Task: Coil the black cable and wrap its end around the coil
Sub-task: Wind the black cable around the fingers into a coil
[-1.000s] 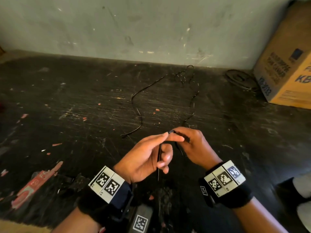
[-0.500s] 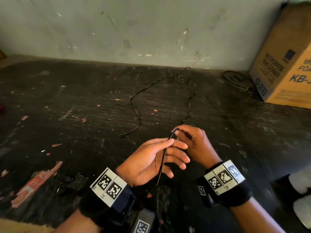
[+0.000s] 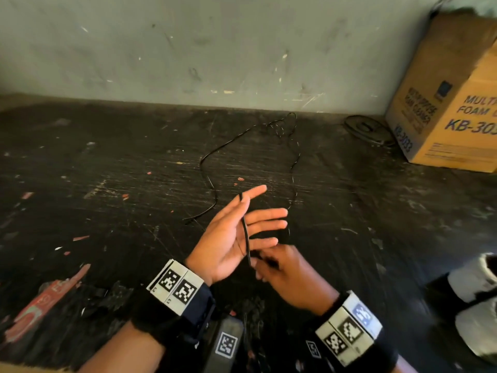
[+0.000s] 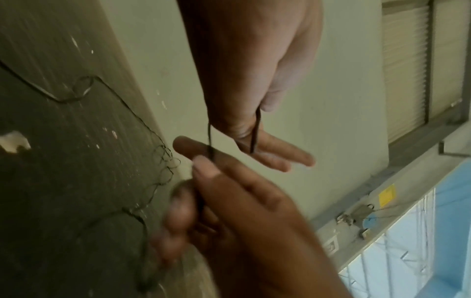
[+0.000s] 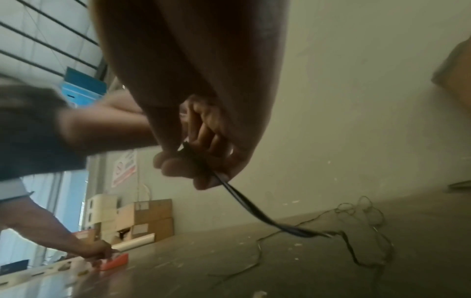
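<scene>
Lying across a scratched dark bench [image 3: 113, 189], with its far edge meeting a pale wall [image 3: 188, 49] at twelve o'clock. Leaving broad open surface at nine and ten o'clock, marked only by small paint flecks and one reddish scrap [image 3: 40, 310] at eight o'clock.

Holding out flat near the middle, palm up and fingers spread and straight: one left hand [image 3: 236, 238], with one black cable [image 3: 246, 238] running over its thumb web and down across the palm, not clasped by any curled finger. Trailing from there toward twelve o'clock in loose bends, tangling near the wall, then curving back to a free end at ten o'clock of the left hand.

Pinching the cable just below the left palm, at five o'clock of it: one right hand [image 3: 287, 273], fingers curled round the strand, blurred in every view.

Resting at two o'clock near the wall: one flat dark round object [image 3: 363, 127], just beside one cardboard box [image 3: 451, 117] crowding the right edge. Showing at four o'clock: two white shoes [image 3: 476, 305].
</scene>
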A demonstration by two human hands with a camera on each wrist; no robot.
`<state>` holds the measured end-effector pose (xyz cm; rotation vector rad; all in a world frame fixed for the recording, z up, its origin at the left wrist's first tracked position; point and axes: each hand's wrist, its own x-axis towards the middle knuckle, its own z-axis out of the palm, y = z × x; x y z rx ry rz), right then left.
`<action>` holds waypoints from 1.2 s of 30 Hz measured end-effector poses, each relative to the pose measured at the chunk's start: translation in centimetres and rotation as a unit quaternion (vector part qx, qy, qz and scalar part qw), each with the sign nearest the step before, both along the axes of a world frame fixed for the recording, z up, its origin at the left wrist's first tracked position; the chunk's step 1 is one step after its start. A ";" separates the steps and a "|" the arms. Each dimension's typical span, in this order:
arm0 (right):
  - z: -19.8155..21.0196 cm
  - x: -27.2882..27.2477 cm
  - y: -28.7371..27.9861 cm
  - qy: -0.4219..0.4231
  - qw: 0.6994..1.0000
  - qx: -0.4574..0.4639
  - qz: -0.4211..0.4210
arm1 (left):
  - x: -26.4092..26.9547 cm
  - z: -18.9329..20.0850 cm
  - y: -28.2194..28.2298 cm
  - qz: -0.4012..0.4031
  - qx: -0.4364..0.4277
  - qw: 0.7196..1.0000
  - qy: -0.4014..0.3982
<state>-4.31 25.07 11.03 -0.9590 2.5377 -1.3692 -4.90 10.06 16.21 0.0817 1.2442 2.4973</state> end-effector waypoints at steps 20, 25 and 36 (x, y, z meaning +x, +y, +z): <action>12.7 -1.3 4.5 0.154 0.982 0.107 0.013 | 3.1 -1.6 0.0 -0.143 -0.190 0.960 0.145; 12.4 -1.6 4.4 0.183 0.981 0.070 0.008 | 3.2 -0.5 -0.3 -0.181 -0.242 0.938 0.172; 7.1 -2.6 3.4 0.062 0.995 -0.052 -0.056 | 2.4 1.7 -1.1 -0.192 -0.103 0.965 0.146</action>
